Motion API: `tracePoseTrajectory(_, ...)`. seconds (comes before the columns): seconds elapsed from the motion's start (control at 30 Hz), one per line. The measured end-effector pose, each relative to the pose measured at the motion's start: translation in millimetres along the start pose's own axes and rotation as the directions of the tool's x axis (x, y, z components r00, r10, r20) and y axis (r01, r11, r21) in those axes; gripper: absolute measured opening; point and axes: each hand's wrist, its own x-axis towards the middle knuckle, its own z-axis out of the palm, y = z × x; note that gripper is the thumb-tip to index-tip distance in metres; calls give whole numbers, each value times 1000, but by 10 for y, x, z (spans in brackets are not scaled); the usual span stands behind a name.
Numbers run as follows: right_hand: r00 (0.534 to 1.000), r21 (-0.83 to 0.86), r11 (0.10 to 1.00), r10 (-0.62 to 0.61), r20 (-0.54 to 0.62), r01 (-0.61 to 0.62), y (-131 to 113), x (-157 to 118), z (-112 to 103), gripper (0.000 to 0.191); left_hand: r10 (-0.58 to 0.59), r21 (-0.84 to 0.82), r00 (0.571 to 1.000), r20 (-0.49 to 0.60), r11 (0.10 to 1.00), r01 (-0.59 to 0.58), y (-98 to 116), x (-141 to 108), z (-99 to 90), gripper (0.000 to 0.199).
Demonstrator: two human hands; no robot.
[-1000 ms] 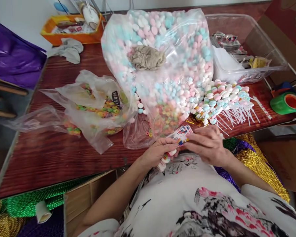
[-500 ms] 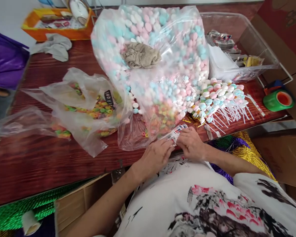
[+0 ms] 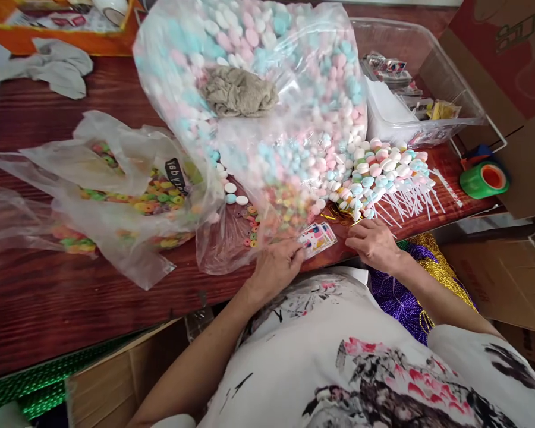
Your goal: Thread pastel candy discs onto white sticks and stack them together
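My left hand is closed on the near-left end of a small stack of printed cards, fanned a little at the table edge. To the right, my right hand has its fingers curled together beside gold twist ties; whether one is in its fingertips is hidden. Just beyond it lies a pile of pastel candies on white sticks. Behind the left hand, a clear plastic bag holds ring-shaped candies. A large clear bag of pastel candies fills the table's middle.
A crumpled brown cloth lies on the big bag. To the left is a bag of colourful ring candies. A clear plastic bin stands back right, with green tape near it. An orange box sits back left.
My right hand has left the cards and moved right toward the gold ties and stick candies. The left hand stays on the cards, now more exposed. The view has shifted right.
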Motion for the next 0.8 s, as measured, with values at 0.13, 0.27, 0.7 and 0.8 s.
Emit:
tracePoseTrajectory(0.13, 991, -98, 990, -89, 101, 99, -52, 56, 141, 17, -59, -69, 998, -17, 996, 57, -84, 25, -47, 26)
tracePoseTrajectory(0.27, 995, -58, 994, -94, 37, 96, -189, 76, 88, 19, -109, -328, 991, -75, 941, 79, -19, -64, -124, 25)
tracePoseTrajectory(0.7, 906, 375, 924, 98, -412, 70, -881, 803, -12, 17, -173, -659, 895, -410, 735, -159, 324, -47, -240, 22)
tracePoseTrajectory(0.8, 929, 505, 856, 93, -359, 109, -866, 856, 65, 28, -146, -622, 892, -428, 764, -173, 254, -117, -272, 25)
